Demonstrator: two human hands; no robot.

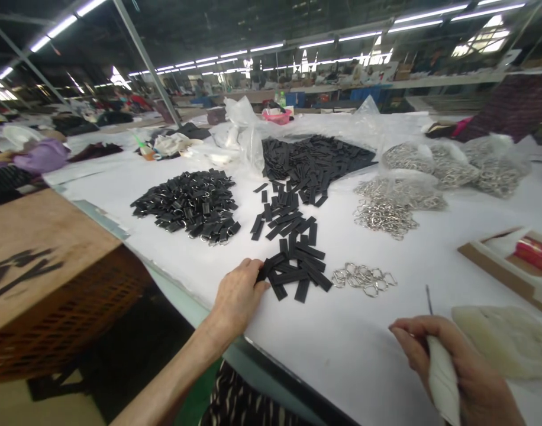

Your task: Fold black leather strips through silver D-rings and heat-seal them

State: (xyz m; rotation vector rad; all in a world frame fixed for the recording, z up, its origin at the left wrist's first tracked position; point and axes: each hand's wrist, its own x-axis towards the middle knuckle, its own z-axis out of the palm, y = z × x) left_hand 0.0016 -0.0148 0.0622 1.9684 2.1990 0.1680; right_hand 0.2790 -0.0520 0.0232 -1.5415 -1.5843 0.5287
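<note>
The right hand, nearest the body, is clenching a white-wrapped tool with a thin metal spike. The left hand is lying loosely released, its fingertips touching flat black rectangular strips just beyond them. Sliding a single strip clear of the heap would likely work best. Silver wire rings are lying farther right on the white surface.

The bare left arm rises from the bottom edge, forearm slanting forward and to the right. The left grip lies palm down, its fingers stretched forward, close together and nearly flat. The right grip sits low at the right, knuckles up, its fingers curled closed, wrist cut off by the frame.
</note>
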